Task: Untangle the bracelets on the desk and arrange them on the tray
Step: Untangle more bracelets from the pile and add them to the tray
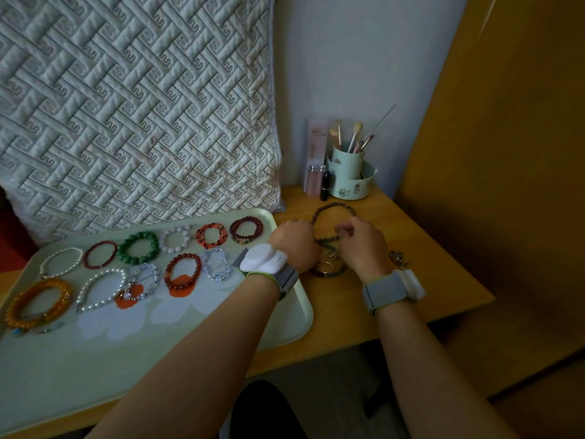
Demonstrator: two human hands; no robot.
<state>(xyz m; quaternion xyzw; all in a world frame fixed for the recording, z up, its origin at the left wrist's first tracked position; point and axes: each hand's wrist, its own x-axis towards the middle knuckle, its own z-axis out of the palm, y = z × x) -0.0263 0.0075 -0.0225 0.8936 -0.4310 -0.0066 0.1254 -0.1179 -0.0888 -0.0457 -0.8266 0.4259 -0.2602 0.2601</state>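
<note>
A pale green tray [294, 312] lies on the left of the wooden desk [427, 274] with several bead bracelets laid out in two rows, among them a green one [138, 247] and an amber one [38, 302]. To its right sits a tangle of dark bead bracelets [329, 242], with a long brown loop [332, 209] reaching toward the back. My left hand [292, 240] and my right hand [364, 245] are both on the tangle. The right fingers pinch a strand; the left fingertips are hidden behind the hand.
A mint brush holder [348, 175] with makeup brushes, a black lipstick [325, 185] and small bottles stand at the desk's back by the wall. A quilted cushion [136, 106] leans behind the tray. A small metal charm [397, 257] lies right of my right hand.
</note>
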